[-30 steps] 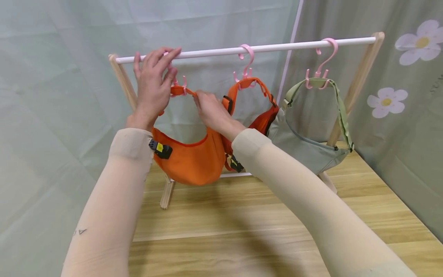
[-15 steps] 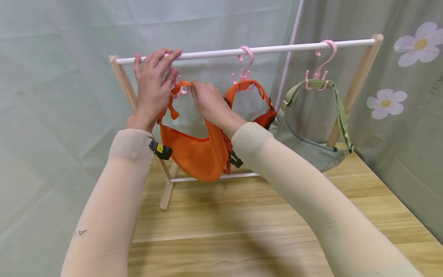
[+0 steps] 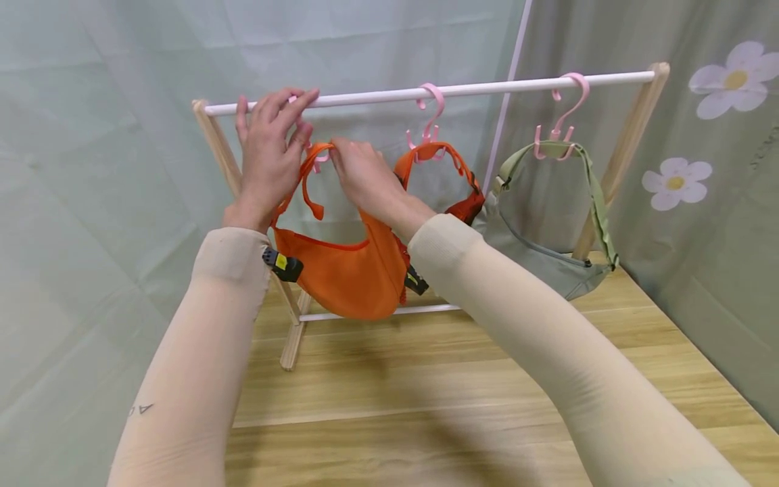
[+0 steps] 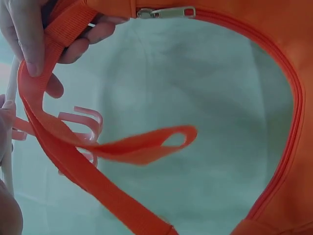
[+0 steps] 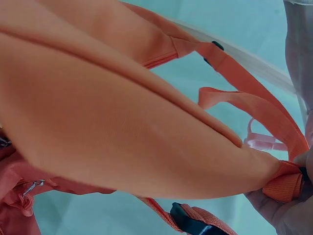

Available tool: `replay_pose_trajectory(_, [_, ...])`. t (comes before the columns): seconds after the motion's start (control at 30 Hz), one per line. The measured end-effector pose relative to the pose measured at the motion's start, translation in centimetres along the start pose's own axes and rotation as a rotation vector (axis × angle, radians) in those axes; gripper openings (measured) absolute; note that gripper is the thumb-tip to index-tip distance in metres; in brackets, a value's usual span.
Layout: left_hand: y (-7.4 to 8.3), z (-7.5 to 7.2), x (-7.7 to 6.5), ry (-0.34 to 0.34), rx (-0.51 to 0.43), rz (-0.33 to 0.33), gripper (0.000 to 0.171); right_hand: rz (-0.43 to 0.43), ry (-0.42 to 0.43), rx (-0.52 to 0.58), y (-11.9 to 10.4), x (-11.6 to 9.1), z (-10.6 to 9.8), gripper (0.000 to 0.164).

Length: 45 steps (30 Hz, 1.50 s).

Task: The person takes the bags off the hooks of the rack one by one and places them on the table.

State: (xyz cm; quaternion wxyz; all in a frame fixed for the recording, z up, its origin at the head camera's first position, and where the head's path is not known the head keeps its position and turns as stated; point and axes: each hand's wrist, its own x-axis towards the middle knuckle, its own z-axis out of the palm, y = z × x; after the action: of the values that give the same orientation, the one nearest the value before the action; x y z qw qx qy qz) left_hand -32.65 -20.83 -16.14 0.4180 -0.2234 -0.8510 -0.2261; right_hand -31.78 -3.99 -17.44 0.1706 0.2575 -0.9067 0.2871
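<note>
An orange shoulder bag [image 3: 347, 281] hangs from my right hand [image 3: 368, 179], which pinches the upper part of its strap [image 4: 112, 198]. A loose strap end [image 4: 146, 149] with a loop dangles inside the strap's curve. Up at the left end of the white rod [image 3: 365, 97], my left hand [image 3: 268, 152] holds the hook of a pink hanger, one finger lying along the rod. That pink hanger's prongs [image 4: 73, 117] show behind the strap in the left wrist view. The strap appears lifted clear of them. My left hand hides most of this hook in the head view.
A darker orange-red bag [image 3: 467, 207] hangs from a middle pink hanger [image 3: 433, 108], partly behind my right arm. A grey-green bag [image 3: 535, 250] hangs from the right pink hanger [image 3: 572, 105]. The rack's wooden legs [image 3: 633, 142] stand on a wood-grain table [image 3: 389, 406]; curtains surround it.
My right hand has raised the orange bag's strap up and slightly left, off the hanger's prongs; the bag tilted and its loose strap end swung out. My left hand stays on the rod.
</note>
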Motion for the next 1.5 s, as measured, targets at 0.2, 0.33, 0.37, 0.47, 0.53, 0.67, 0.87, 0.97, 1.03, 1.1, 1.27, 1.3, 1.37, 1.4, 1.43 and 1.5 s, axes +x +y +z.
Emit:
replay_pose_trajectory(0.2, [-0.4,-0.2,-0.5,-0.044,0.027,-0.021,0.044,-0.037,-0.019,-0.039,0.0,-0.5,0.3,0.030])
replay_pose_trajectory(0.33, [-0.4,-0.3,-0.5,-0.058,0.023,0.005,0.050,-0.055,-0.022,-0.044,-0.1,-0.7,0.2,0.030])
replay_pose_trajectory(0.37, [-0.3,-0.3,-0.4,-0.061,0.018,0.012,0.052,-0.056,-0.023,-0.046,-0.1,-0.7,0.1,0.030])
replay_pose_trajectory(0.47, [-0.1,-0.5,-0.2,-0.073,0.002,0.018,0.057,-0.060,-0.019,-0.047,-0.1,-0.8,-0.4,0.029])
replay_pose_trajectory(0.53, [0.0,-0.7,-0.3,-0.074,-0.012,0.016,0.060,-0.060,-0.018,-0.046,-0.1,-0.9,-0.6,0.029])
replay_pose_trajectory(0.67, [-0.1,-1.1,-1.9,-0.026,-0.072,0.034,0.066,-0.061,-0.024,-0.028,0.0,-1.1,-0.7,0.030])
replay_pose_trajectory(0.87, [-0.7,-0.7,-6.8,0.052,-0.251,-0.026,0.068,-0.068,-0.029,-0.019,0.1,-1.5,-0.8,0.030])
replay_pose_trajectory(0.97, [-1.0,0.0,-10.0,0.060,-0.344,-0.157,0.066,-0.072,-0.025,-0.017,0.2,-1.6,-0.9,0.031])
replay_pose_trajectory(1.03, [-1.3,0.7,-12.1,0.062,-0.382,-0.253,0.066,-0.078,-0.023,-0.010,0.3,-1.7,-1.1,0.031])
replay_pose_trajectory(1.1, [-1.6,1.4,-14.2,0.058,-0.408,-0.349,0.068,-0.095,-0.012,-0.011,0.3,-1.8,-1.2,0.030])
replay_pose_trajectory(1.27, [-2.3,2.8,-17.6,-0.055,-0.536,-0.618,0.085,-0.112,0.004,0.011,0.2,-2.0,-1.3,0.032])
replay_pose_trajectory(1.3, [-2.4,3.0,-17.9,-0.083,-0.575,-0.667,0.087,-0.114,0.010,0.016,0.3,-2.2,-1.3,0.032])
replay_pose_trajectory(1.37, [-2.5,3.4,-18.3,-0.112,-0.660,-0.745,0.085,-0.121,0.018,0.020,0.6,-2.6,-1.4,0.031])
replay_pose_trajectory(1.4, [-2.5,3.5,-18.4,-0.110,-0.695,-0.771,0.083,-0.123,0.024,0.018,0.8,-2.8,-1.4,0.031])
replay_pose_trajectory(1.43, [-2.5,3.5,-18.4,-0.094,-0.720,-0.787,0.078,-0.128,0.028,0.017,1.1,-3.1,-1.5,0.031])
replay_pose_trajectory(1.5, [-2.4,3.3,-18.4,-0.038,-0.748,-0.796,0.067,-0.131,0.034,0.018,1.8,-3.6,-1.5,0.029])
